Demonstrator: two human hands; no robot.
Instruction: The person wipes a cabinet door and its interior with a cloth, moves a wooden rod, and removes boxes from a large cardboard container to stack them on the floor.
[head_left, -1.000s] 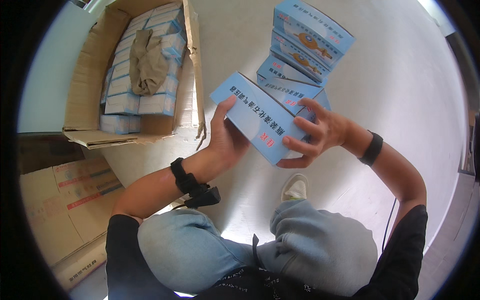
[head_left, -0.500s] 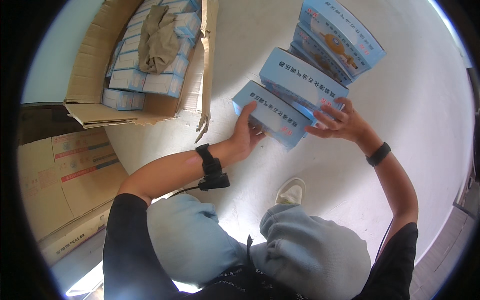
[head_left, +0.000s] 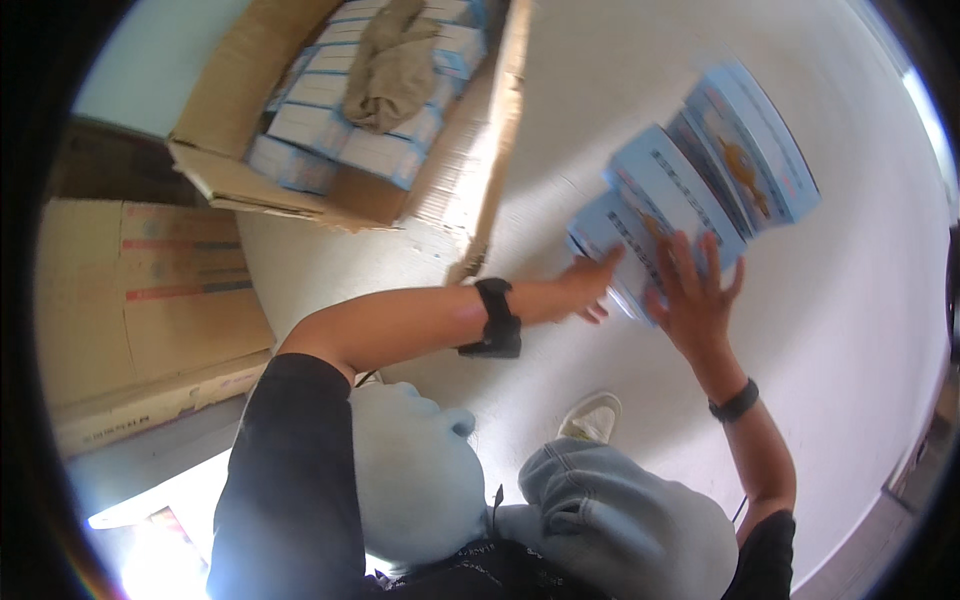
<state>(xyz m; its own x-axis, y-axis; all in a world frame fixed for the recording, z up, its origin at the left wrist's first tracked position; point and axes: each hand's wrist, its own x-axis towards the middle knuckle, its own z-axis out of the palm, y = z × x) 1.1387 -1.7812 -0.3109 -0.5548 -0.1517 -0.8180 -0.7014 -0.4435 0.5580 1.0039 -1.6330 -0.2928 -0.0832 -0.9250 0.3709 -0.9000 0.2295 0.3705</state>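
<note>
Several light blue cartons stand packed side by side on the floor, right of the middle. My left hand (head_left: 585, 288) is at the near left end of the front carton (head_left: 612, 232), thumb against its top and the other fingers apart below; motion blurs it. Fingers spread, my right hand (head_left: 698, 305) lies against the near right end of the cartons, touching the front one and the second carton (head_left: 672, 180). Farther back leans a taller-looking carton (head_left: 757, 150) with a yellow device pictured on its side. Neither hand is closed round a carton.
An opened cardboard box (head_left: 462, 165) at the upper left holds rows of similar blue-and-white cartons (head_left: 310, 128), with a brown cloth (head_left: 393, 70) on top. Brown cardboard boxes (head_left: 85, 300) are stacked at the left. My shoe (head_left: 592, 415) is on the pale floor.
The front carton has come up against the others, closing the gap. My left hand has loosened its hold on it, and my right hand has spread flatter. The whole view has shifted.
</note>
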